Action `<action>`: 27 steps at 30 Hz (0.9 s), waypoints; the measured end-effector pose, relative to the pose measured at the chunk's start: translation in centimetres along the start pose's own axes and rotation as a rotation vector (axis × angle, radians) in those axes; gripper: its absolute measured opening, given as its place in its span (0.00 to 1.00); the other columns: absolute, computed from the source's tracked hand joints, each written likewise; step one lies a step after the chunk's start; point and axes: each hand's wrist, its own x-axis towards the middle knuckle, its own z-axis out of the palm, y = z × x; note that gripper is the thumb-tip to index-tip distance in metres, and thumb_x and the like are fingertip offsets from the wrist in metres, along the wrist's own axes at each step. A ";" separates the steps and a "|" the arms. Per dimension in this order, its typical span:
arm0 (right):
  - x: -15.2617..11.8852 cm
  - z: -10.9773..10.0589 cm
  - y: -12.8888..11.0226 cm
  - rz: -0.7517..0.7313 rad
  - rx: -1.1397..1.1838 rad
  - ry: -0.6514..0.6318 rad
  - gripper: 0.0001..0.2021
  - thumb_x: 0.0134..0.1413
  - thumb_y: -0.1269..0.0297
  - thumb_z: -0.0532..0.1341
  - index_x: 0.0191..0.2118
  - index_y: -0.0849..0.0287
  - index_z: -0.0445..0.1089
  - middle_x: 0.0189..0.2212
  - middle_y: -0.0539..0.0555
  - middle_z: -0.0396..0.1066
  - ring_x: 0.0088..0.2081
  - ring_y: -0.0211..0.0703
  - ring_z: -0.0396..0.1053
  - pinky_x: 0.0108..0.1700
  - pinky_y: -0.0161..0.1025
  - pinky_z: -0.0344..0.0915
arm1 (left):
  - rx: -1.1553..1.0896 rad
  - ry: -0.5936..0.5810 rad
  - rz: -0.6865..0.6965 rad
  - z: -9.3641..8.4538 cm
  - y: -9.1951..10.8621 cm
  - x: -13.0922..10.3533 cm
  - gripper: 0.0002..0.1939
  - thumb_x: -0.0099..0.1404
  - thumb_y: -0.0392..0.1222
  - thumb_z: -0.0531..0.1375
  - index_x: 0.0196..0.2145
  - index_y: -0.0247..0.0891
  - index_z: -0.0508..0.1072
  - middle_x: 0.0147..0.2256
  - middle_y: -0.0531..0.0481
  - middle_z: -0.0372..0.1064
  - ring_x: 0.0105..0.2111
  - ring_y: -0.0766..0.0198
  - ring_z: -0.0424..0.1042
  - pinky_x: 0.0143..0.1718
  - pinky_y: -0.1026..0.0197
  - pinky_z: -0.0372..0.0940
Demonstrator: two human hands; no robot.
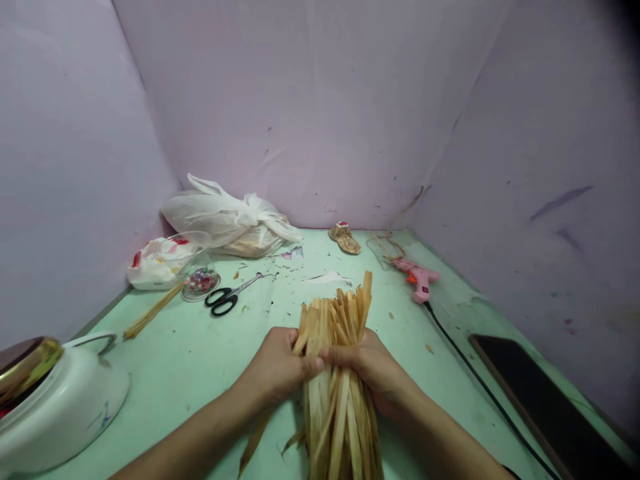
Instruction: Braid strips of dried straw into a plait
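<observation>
A thick bundle of dried, straw-coloured leaf strips (343,407) stands between my hands, its uneven ends pointing away from me. My left hand (285,363) grips the bundle's left side, with the thumb laid across the front. From the right, my right hand (370,367) is closed around it, and its thumb meets the left thumb on the strips. The fingers behind the bundle are hidden. A loose strip (254,443) hangs below my left hand. The bundle's lower end runs out of view.
Black-handled scissors (223,301), a dish of beads (201,283) and thin straw stalks (155,310) lie left. Behind are a white plastic bag (225,217) and a small woven slipper (345,239). A pink glue gun (417,277) with cord and a phone (540,400) lie right; a white pot (65,413) stands near left.
</observation>
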 end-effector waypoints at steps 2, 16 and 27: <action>0.0 0.1 0.0 0.003 -0.002 -0.002 0.19 0.31 0.71 0.67 0.38 0.65 0.72 0.28 0.56 0.75 0.28 0.48 0.72 0.36 0.44 0.66 | -0.007 0.029 -0.035 -0.2 0.0 0.1 0.13 0.42 0.40 0.61 0.12 0.37 0.59 0.08 0.60 0.50 0.12 0.75 0.47 0.15 0.68 0.40; -0.3 0.8 0.0 -0.021 -0.022 0.026 0.21 0.30 0.74 0.63 0.39 0.64 0.72 0.28 0.54 0.75 0.26 0.45 0.70 0.29 0.38 0.65 | -0.146 0.015 -0.010 0.2 -0.3 0.3 0.15 0.39 0.44 0.63 0.14 0.36 0.59 0.11 0.62 0.47 0.13 0.77 0.44 0.17 0.67 0.37; -0.1 0.2 0.2 0.058 0.058 -0.040 0.18 0.29 0.76 0.58 0.35 0.65 0.72 0.21 0.53 0.73 0.23 0.44 0.69 0.28 0.39 0.65 | -0.262 -0.100 -0.135 -0.3 -0.5 0.1 0.23 0.35 0.50 0.67 0.15 0.37 0.57 0.09 0.64 0.44 0.11 0.80 0.39 0.13 0.69 0.33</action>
